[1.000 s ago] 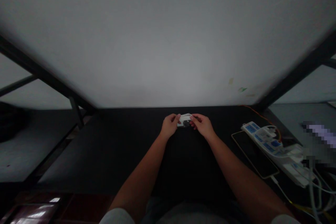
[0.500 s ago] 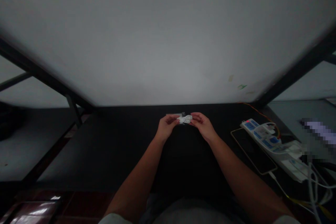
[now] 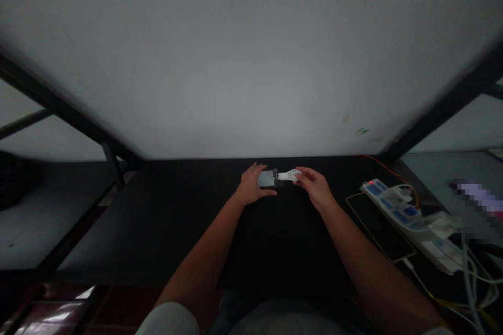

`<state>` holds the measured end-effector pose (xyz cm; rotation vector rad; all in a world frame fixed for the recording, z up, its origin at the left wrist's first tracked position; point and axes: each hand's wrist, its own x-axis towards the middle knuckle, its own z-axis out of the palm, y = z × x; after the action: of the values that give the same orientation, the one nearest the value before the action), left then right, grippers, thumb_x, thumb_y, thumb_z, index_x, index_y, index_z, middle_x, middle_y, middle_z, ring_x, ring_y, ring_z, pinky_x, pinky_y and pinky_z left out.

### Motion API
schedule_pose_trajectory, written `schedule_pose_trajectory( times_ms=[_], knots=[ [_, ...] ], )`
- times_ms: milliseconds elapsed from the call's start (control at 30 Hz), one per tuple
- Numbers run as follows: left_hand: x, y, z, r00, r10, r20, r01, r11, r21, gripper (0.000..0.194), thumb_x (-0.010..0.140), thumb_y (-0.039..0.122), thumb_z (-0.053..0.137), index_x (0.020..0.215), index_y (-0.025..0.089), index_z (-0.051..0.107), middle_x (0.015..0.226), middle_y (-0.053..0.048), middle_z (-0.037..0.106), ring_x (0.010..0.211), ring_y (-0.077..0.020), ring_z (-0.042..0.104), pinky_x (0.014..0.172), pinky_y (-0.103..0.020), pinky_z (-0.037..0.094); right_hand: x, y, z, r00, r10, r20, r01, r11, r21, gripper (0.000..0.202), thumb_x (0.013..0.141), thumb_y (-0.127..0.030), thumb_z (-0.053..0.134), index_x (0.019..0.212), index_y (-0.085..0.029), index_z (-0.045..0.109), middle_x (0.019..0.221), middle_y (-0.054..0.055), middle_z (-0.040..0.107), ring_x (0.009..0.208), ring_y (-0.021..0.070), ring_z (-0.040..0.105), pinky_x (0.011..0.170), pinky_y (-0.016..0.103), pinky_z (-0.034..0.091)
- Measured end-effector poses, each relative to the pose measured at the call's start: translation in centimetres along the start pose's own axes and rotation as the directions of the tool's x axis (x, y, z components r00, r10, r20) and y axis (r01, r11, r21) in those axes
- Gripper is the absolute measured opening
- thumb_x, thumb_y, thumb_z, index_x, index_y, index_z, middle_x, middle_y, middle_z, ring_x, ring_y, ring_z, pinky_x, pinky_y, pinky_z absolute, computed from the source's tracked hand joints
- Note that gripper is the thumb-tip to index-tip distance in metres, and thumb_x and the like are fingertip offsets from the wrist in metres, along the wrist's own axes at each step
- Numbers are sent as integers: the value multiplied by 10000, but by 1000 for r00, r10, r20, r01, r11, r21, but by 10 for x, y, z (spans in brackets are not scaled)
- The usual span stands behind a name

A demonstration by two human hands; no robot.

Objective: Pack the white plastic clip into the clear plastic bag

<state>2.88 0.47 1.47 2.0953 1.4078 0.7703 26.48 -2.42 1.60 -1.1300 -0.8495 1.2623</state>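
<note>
A small grey, flat rectangular item point(image 3: 267, 179) with a dark right end lies on the black tabletop point(image 3: 176, 220). My left hand point(image 3: 253, 186) is round its left side, fingers above and thumb below. Just to the right is a white piece with a round end point(image 3: 293, 175); its narrow left part meets or overlaps the grey item's dark end. My right hand point(image 3: 312, 184) pinches the round end between thumb and fingers.
On the right lie a phone point(image 3: 379, 227) with a cable plugged in and a white-and-blue power strip point(image 3: 393, 201) with plugs and tangled cables point(image 3: 471, 277). A pale wall point(image 3: 251, 63) rises behind the table, between dark metal bars.
My left hand has let go of the white piece and now spreads round the grey item. My right hand has moved to the right with the white piece, uncovering more of the grey item.
</note>
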Motion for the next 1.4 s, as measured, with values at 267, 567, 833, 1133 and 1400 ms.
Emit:
schedule_pose_trajectory(
  times_ms=[267, 567, 833, 1133, 1400],
  knots=[
    [10, -6, -5, 998, -67, -2, 67, 981, 185, 695, 616, 430, 930, 1226, 194, 695, 1281, -154, 676, 1254, -375, 591, 1087, -510, 447, 6, 7, -31, 993, -34, -109, 33, 999, -16, 370, 607, -391, 926, 883, -209, 760, 887, 45, 776, 867, 226, 737, 783, 407, 668],
    [-13, 19, -4, 994, 66, -88, -63, 997, 35, 687, 575, 337, 970, 1189, 228, 680, 1210, -87, 687, 1191, -312, 608, 1083, -476, 462, -9, -4, -10, 998, 56, 3, -56, 998, 22, 386, 613, -408, 920, 906, -203, 774, 939, 72, 787, 863, 235, 732, 722, 376, 633],
    [-28, 45, 4, 997, -13, -79, 10, 999, -43, 644, 650, 339, 921, 1202, 219, 612, 1204, -93, 696, 1141, -294, 659, 1022, -451, 505, -27, -8, 15, 984, 1, 180, 42, 971, -233, 321, 755, -433, 753, 989, -216, 790, 986, 64, 808, 881, 225, 720, 802, 358, 565],
    [-37, 47, 7, 991, 116, -72, -125, 983, -131, 467, 732, 95, 694, 1177, 221, 626, 1237, -92, 692, 1175, -251, 655, 1057, -421, 499, -27, 4, 15, 985, -19, 172, 50, 983, -175, 315, 677, -438, 839, 873, -212, 740, 925, 60, 786, 867, 229, 718, 872, 387, 561],
    [-40, 43, -2, 999, -33, 34, 43, 935, -352, 354, 896, 436, 660, 1146, 195, 726, 916, -59, 766, 670, -162, 673, 624, -291, 560, -15, -11, 3, 983, -180, 40, 184, 943, -279, 489, 810, -629, 698, 1120, -257, 763, 1180, 84, 762, 1070, 249, 691, 935, 400, 542]
  ],
)
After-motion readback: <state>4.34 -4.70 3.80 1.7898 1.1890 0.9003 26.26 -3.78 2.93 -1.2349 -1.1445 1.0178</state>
